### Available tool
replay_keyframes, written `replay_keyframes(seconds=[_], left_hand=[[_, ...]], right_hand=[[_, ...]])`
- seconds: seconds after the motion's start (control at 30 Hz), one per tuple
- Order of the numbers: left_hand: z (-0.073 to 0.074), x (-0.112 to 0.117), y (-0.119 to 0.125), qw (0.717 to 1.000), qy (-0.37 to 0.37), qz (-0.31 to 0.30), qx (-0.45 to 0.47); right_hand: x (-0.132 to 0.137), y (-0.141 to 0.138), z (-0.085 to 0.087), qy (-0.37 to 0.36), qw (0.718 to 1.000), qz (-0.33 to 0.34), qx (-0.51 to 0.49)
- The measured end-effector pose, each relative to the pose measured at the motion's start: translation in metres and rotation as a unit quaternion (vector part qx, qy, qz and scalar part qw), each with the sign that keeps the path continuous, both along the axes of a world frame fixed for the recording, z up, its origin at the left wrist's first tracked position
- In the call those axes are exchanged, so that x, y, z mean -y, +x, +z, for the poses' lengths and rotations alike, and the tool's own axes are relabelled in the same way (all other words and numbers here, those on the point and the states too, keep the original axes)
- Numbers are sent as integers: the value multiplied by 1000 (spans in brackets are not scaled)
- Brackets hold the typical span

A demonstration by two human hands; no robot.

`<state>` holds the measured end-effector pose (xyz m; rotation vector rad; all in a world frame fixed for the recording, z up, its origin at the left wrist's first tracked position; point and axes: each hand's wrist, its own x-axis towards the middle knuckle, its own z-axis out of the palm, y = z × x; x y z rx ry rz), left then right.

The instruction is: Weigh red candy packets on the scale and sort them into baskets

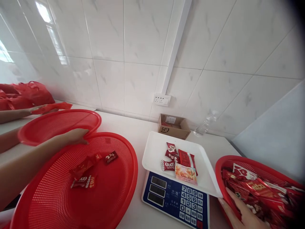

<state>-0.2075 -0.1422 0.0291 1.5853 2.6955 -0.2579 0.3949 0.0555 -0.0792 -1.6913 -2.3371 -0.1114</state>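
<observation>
My left hand (76, 136) grips the far rim of a large red mesh basket (130, 159), thumb inside. Several small wrapped snack packets (82, 168) lie in it. My right hand (240, 211) is on the near left rim of another red basket (221, 162), thumb outside and fingers inside. That basket is filled with red-wrapped packets (259, 187) and is cut off by the frame edge. Between the baskets stands a digital scale (171, 190) with a white tray (154, 149), carrying several red packets (170, 165) and one pink-orange packet (186, 174).
Behind the scale are an open cardboard box (175, 130) and a clear plastic bottle (205, 124). At left, a co-worker's hand (38, 109) holds a red bag (56, 107) over another red basket (59, 117). Red bags (28, 95) are piled by the tiled wall (107, 82).
</observation>
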Motion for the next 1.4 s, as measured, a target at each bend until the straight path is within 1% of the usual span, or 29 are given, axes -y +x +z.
replay_keyframes(seconds=[0.17,0.3,0.4,0.5,0.63,0.73,0.8,0.87,0.97,1.07,1.17,1.3,1.4], left_hand=[[4,-17,-3,996,5,-84,-7],[8,-34,-4,990,3,-138,3],[8,-47,0,990,17,-139,11],[7,-57,8,990,24,-133,31],[12,-58,27,989,13,-118,89],[19,-52,44,983,-7,-108,151],[21,-48,56,973,-30,-121,193],[18,-46,69,960,-50,-154,228],[5,-54,88,947,-45,-200,248],[-9,-70,105,946,-17,-215,241],[-14,-93,129,941,18,-242,238],[-18,-125,179,921,66,-306,232],[-23,-147,221,895,58,-374,235]], right_hand=[[1,0,-1,-33,999,-18,-6],[3,-1,1,-23,1000,-17,-12],[3,-2,5,-13,1000,-11,-8],[4,-3,8,-19,1000,-11,-4],[4,-3,8,-34,999,-15,-7],[3,-2,5,-41,999,-21,-4],[1,-1,3,-39,999,-23,-2],[0,-1,2,-35,999,-21,-5],[2,-4,5,-56,998,-31,-14],[8,-13,17,-114,991,-61,-21],[17,-23,33,-152,985,-82,-24],[25,-33,48,-154,984,-92,-23],[27,-35,51,-160,983,-92,-24]])
